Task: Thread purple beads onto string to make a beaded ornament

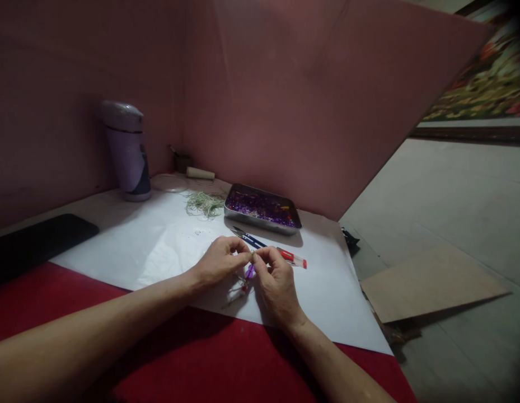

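Fingertip to fingertip, my left hand (pixel 221 261) and my right hand (pixel 279 284) pinch the top of a small beaded string between them. From it hangs a purple bead (pixel 250 272), with small red and whitish pieces (pixel 244 287) and thin strands below. The exact bit between the fingertips is too small to make out. Just beyond my hands lie blue thread snips (pixel 249 239) and a red-handled tool (pixel 291 257), partly behind my right hand. A metal tray (pixel 262 224) farther back holds many purple beads.
A tangle of greenish thread (pixel 204 205) lies left of the tray. Behind it are a pale roll (pixel 200 173) and a small dark pot (pixel 183 163). A lilac flask (pixel 126 157) stands at the back left, and a black flat object (pixel 45 240) lies nearer. Pink panels (pixel 285 112) enclose the back.
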The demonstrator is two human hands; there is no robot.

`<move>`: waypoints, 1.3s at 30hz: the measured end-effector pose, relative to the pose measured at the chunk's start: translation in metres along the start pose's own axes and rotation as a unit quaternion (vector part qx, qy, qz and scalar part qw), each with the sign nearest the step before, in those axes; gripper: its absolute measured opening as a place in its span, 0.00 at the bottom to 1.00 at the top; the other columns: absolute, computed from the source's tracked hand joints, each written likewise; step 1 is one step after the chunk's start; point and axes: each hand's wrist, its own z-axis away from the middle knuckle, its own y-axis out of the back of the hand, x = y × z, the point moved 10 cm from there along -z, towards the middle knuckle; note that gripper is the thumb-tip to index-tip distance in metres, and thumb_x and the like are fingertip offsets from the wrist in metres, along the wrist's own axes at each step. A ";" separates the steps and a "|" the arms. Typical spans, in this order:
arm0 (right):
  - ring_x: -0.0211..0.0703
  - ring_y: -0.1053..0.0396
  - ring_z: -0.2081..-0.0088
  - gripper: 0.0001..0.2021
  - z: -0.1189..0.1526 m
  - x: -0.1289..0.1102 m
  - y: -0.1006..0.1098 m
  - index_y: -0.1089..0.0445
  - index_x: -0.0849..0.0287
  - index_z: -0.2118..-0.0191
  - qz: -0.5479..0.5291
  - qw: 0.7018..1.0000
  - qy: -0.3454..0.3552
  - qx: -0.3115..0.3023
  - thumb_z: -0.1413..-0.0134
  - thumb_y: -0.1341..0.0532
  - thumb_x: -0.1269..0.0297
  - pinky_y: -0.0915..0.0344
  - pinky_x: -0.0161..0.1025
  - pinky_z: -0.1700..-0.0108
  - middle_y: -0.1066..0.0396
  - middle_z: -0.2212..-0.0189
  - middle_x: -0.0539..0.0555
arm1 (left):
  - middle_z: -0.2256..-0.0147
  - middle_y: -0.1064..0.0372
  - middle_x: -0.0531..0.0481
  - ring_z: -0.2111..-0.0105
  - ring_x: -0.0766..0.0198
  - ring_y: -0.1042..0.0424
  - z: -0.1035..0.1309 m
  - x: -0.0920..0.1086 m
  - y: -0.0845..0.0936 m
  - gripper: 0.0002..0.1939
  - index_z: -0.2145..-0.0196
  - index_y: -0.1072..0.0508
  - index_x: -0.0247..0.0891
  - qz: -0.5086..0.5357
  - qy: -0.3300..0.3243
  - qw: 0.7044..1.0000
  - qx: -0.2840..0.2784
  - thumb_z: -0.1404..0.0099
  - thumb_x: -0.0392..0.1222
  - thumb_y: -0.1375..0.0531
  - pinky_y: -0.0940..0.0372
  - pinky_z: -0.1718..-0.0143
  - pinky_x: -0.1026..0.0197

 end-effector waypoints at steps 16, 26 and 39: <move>0.36 0.39 0.74 0.07 0.000 -0.003 -0.005 0.35 0.59 0.69 0.002 1.000 0.005 -0.026 0.43 0.46 0.64 0.42 0.33 0.72 0.36 0.75 0.48 | 0.78 0.36 0.55 0.78 0.69 0.40 -0.002 -0.008 0.002 0.08 0.75 0.31 0.34 0.099 0.027 0.995 0.007 0.50 0.42 0.40 0.45 0.76 0.66; 0.36 0.40 0.75 0.08 0.001 0.001 -0.003 0.34 0.60 0.71 -0.011 1.000 -0.014 -0.021 0.44 0.44 0.62 0.42 0.32 0.73 0.35 0.77 0.48 | 0.78 0.37 0.55 0.77 0.69 0.39 0.000 -0.005 0.000 0.07 0.75 0.31 0.34 0.092 0.015 0.996 -0.002 0.47 0.41 0.42 0.44 0.74 0.66; 0.39 0.33 0.68 0.06 0.001 -0.003 -0.004 0.35 0.58 0.62 -0.034 0.999 0.015 -0.020 0.41 0.47 0.64 0.37 0.35 0.66 0.30 0.70 0.51 | 0.78 0.37 0.55 0.77 0.69 0.39 -0.003 -0.011 -0.007 0.08 0.76 0.31 0.34 0.119 0.007 0.993 -0.024 0.46 0.42 0.41 0.43 0.75 0.66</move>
